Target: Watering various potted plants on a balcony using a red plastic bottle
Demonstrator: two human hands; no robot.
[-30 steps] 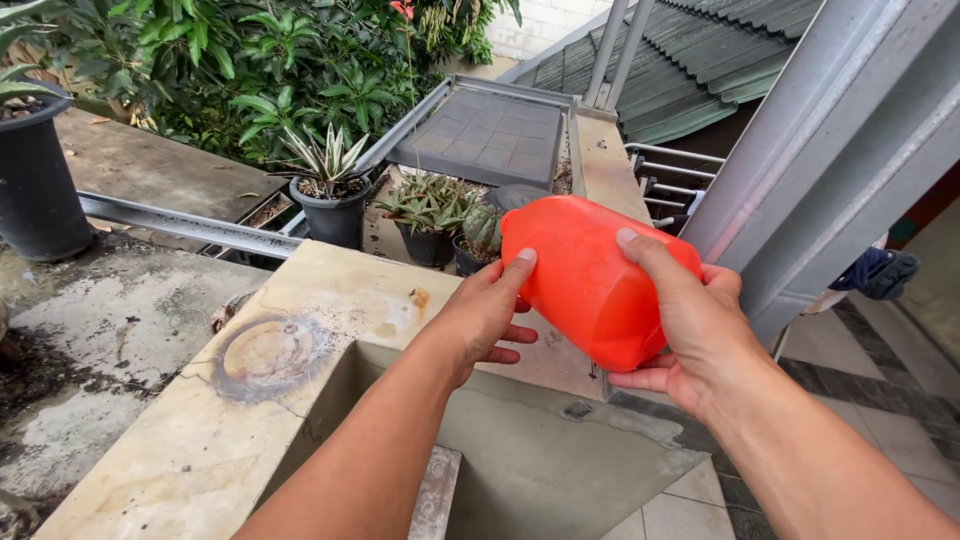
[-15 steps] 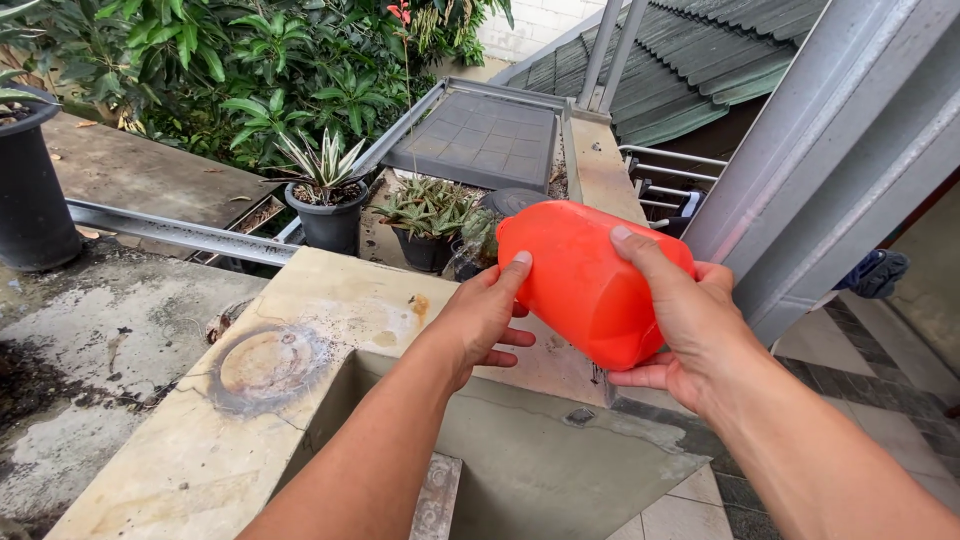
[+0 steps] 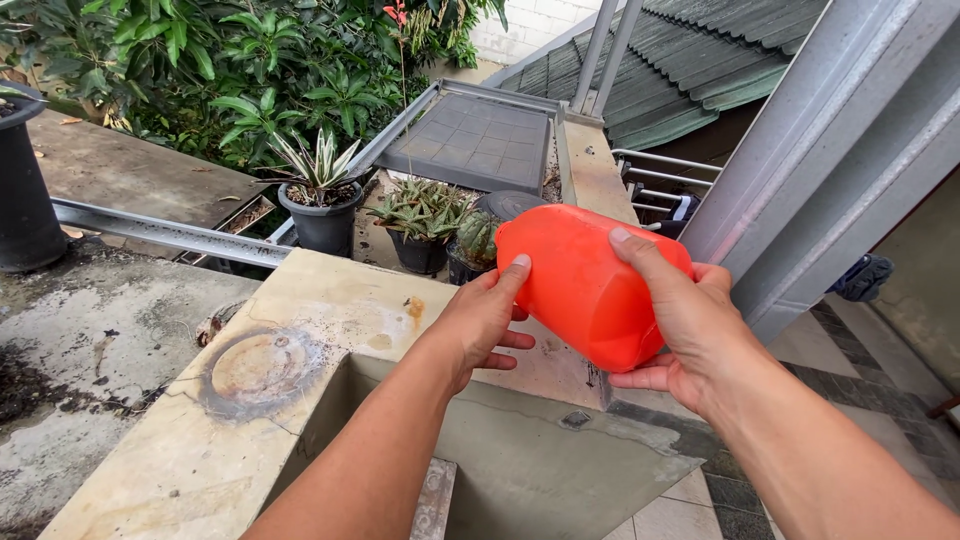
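I hold the orange plastic jug (image 3: 585, 285) in 2 hands, tilted forward over the far edge of the concrete ledge (image 3: 330, 300), above the potted succulents (image 3: 430, 215). My right hand (image 3: 675, 325) carries the load: its grip is wrapped around the base end, fingers over the top, thumb underneath. My left hand (image 3: 480, 315) has only an open grip, fingertips resting against the jug's side.

Risks, as I judge them:
1. The smooth wall may slide out of the right grip, since the left only steadies it; the jug would then drop onto the pots or off the ledge.
2. Too steep a tilt could send the contents out in a rush and miss the pots.

The jug is opaque bright orange with rounded shoulders; its mouth points away from me and is hidden
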